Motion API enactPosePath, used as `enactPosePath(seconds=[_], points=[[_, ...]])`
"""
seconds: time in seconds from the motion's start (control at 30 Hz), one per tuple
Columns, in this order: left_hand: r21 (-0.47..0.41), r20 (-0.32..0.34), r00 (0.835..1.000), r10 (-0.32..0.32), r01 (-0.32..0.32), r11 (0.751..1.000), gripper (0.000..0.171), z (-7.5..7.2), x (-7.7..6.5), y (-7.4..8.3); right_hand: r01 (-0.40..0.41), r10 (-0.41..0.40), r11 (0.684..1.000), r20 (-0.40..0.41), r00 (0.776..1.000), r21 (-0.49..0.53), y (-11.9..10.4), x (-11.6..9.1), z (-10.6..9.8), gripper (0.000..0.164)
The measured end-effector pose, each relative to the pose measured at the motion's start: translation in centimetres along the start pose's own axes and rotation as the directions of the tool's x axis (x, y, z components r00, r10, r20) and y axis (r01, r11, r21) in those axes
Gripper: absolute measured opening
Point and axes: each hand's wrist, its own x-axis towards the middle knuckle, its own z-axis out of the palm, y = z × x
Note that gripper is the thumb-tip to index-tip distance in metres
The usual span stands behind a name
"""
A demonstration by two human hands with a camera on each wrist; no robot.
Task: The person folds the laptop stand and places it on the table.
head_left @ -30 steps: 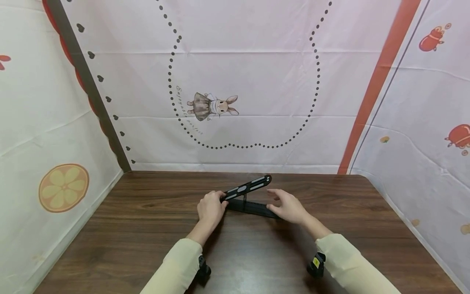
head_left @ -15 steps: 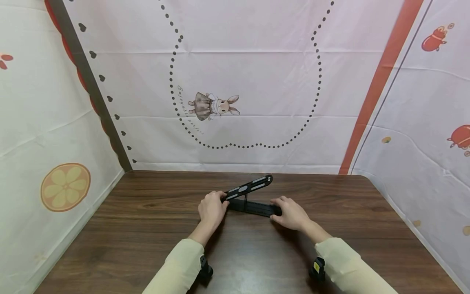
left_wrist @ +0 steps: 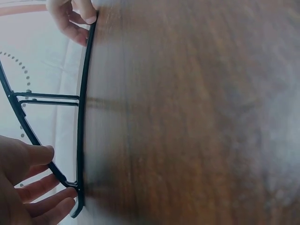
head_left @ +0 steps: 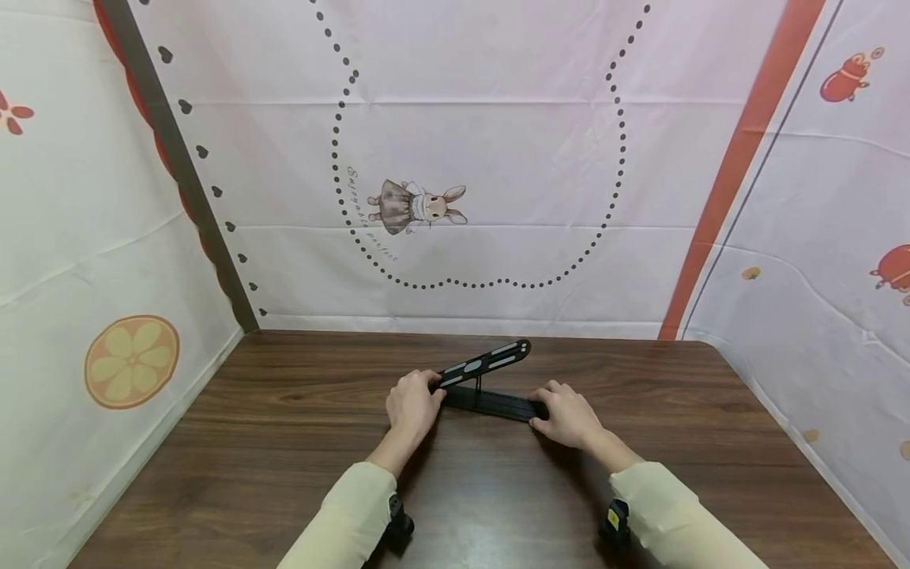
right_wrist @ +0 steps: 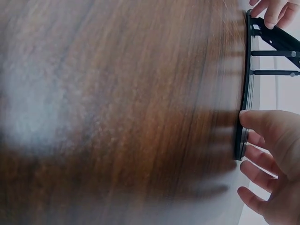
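A black folding laptop stand (head_left: 490, 403) stands on the table, spread into a narrow V that widens to the right. Its upper arm (head_left: 472, 366), with grey pads, slants up over the flat base, propped by thin struts (left_wrist: 49, 97). At the hinge end, my left hand (head_left: 412, 403) grips the stand, thumb on the upper arm and fingers around the joint in the left wrist view. My right hand (head_left: 566, 417) pinches the right end of the base; in the right wrist view its thumb (right_wrist: 253, 119) presses the near edge, with fingers behind.
The dark wood table (head_left: 284, 442) runs back to a white printed cloth (head_left: 498, 158) hung behind and at both sides. Black wrist cameras (head_left: 400, 525) sit at both sleeves.
My right hand, earlier spread beside the base's right end, has come down and taken hold of it. The left hand keeps its grip at the hinge, and the stand's angle looks the same.
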Motion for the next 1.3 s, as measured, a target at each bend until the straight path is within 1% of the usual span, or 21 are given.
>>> enactPosePath(seconds=[0.13, 0.27, 0.43, 0.57, 0.7, 0.87, 0.93, 1.03, 1.13, 1.3], points=[[-0.010, 0.002, 1.000, -0.010, 0.010, 1.000, 0.021, 0.1, 0.2, 0.0, -0.004, 0.004, 1.000, 0.005, 1.000, 0.003, -0.1, -0.2, -0.2, 0.035], [-0.018, 0.001, 1.000, -0.014, 0.014, 1.000, 0.020, 0.1, 0.3, 0.1, 0.009, -0.009, 1.000, -0.004, 1.000, 0.003, -0.2, -0.5, -0.2, 0.035], [-0.033, 0.005, 1.000, 0.005, -0.005, 0.999, 0.019, 0.2, 0.5, 0.0, 0.022, -0.022, 1.000, -0.017, 1.000, 0.006, -0.3, -0.9, -0.1, 0.034], [-0.041, 0.005, 1.000, 0.030, -0.029, 0.999, 0.019, 0.4, 0.6, -0.1, 0.031, -0.031, 0.999, -0.007, 1.000, 0.012, -0.4, -1.2, -0.1, 0.034], [-0.045, 0.007, 0.999, 0.045, -0.044, 0.998, 0.019, 0.5, 0.7, -0.2, 0.066, -0.066, 0.997, 0.013, 0.998, 0.050, -0.2, -1.5, -0.4, 0.033], [-0.048, 0.029, 0.998, 0.049, -0.047, 0.998, 0.019, 0.5, 1.0, -0.2, 0.139, -0.145, 0.985, 0.054, 0.988, 0.102, 0.2, -1.8, -1.0, 0.035], [-0.051, 0.046, 0.998, 0.050, -0.048, 0.998, 0.019, 0.5, 1.0, -0.2, 0.151, -0.159, 0.982, 0.067, 0.985, 0.115, 0.2, -1.9, -1.2, 0.035], [-0.061, 0.065, 0.996, 0.054, -0.050, 0.997, 0.019, 0.6, 1.1, -0.3, 0.157, -0.166, 0.981, 0.072, 0.984, 0.118, 0.2, -2.0, -1.1, 0.035], [-0.076, 0.068, 0.996, 0.066, -0.060, 0.995, 0.019, 0.7, 1.2, -0.4, 0.162, -0.168, 0.981, 0.061, 0.984, 0.104, 0.1, -2.1, -1.1, 0.035], [-0.109, 0.077, 0.995, 0.056, -0.048, 0.993, 0.018, 0.7, 1.2, -0.3, 0.161, -0.167, 0.981, 0.052, 0.985, 0.106, -0.2, -2.3, -0.8, 0.034]])
